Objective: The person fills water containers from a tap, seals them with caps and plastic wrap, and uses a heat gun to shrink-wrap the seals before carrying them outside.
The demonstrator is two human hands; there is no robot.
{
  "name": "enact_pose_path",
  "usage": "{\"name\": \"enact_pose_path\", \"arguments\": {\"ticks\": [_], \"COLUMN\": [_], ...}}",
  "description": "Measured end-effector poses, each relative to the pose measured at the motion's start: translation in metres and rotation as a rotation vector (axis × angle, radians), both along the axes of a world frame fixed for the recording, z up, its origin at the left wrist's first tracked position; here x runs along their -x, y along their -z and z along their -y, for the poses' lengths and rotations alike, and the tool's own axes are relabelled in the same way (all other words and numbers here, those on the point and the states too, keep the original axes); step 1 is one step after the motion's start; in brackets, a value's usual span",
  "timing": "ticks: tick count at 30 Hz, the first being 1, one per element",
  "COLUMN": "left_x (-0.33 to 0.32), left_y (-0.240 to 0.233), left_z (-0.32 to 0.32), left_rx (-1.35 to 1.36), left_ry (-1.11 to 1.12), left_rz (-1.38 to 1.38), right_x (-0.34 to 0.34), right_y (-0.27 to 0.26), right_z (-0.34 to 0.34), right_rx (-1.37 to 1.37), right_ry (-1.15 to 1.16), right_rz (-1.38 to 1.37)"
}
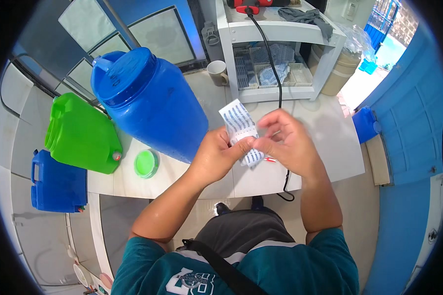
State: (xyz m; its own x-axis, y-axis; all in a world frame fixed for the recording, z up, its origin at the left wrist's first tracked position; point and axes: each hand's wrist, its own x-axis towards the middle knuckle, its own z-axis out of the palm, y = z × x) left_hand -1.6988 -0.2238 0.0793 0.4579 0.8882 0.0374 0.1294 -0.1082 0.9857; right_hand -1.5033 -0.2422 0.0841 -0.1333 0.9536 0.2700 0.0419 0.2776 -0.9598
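My left hand (216, 156) pinches a flattened strip of clear plastic film (237, 114) printed with rows of blue marks, thumb on top. The strip has a dotted band near its middle. My right hand (289, 143) is at the strip's right edge, thumb tip against or very near it, fingers curled and slightly blurred; whether it grips the film is unclear. Left of my hands, a big blue plastic water jug (162, 103) with a blue screw lid (127, 75) stands on the tiled counter (214, 184). A small red-and-white object (270, 159) lies partly hidden beneath my hands.
A green jug (83, 132), a blue jug (59, 182) and a round green cap (146, 164) are at left. Behind stand a mug (217, 73) and a white shelf (269, 94) with film in baskets. A black cord (269, 51) runs from a red power tool (248, 6) across the counter.
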Motion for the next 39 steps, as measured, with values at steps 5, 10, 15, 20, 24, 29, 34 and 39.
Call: {"name": "enact_pose_path", "arguments": {"ticks": [5, 10, 15, 20, 24, 29, 34, 39], "left_x": [0.013, 0.089, 0.156, 0.206, 0.196, 0.166, 0.151, 0.172], "left_y": [-0.007, -0.011, -0.101, -0.2, -0.202, -0.204, -0.229, -0.236], "left_z": [0.015, 0.024, 0.031, -0.003, -0.06, -0.061, -0.072, -0.061], "left_rx": [0.07, -0.004, -0.32, -0.883, -1.094, -0.82, -0.369, -0.432], "left_ry": [-0.026, 0.183, 0.535, -0.062, -0.497, -0.233, -0.293, -0.264], "left_rz": [0.222, 0.293, -0.096, -0.659, -0.674, -0.819, -1.344, -1.158], "right_x": [-0.001, -0.017, 0.007, 0.09, 0.132, 0.131, 0.104, 0.077], "right_y": [0.012, -0.014, -0.132, -0.216, -0.203, -0.152, -0.104, -0.073], "right_z": [-0.013, -0.028, -0.058, -0.129, -0.223, -0.243, -0.219, -0.18], "right_rx": [0.33, 0.313, -0.327, -0.739, -0.667, -0.122, 0.09, 0.13], "right_ry": [-0.299, -0.757, -1.026, -0.492, -0.293, -0.068, -0.189, -0.293], "right_rz": [-0.106, -0.08, 0.603, 0.612, 0.701, 0.194, -0.094, 0.03]}}
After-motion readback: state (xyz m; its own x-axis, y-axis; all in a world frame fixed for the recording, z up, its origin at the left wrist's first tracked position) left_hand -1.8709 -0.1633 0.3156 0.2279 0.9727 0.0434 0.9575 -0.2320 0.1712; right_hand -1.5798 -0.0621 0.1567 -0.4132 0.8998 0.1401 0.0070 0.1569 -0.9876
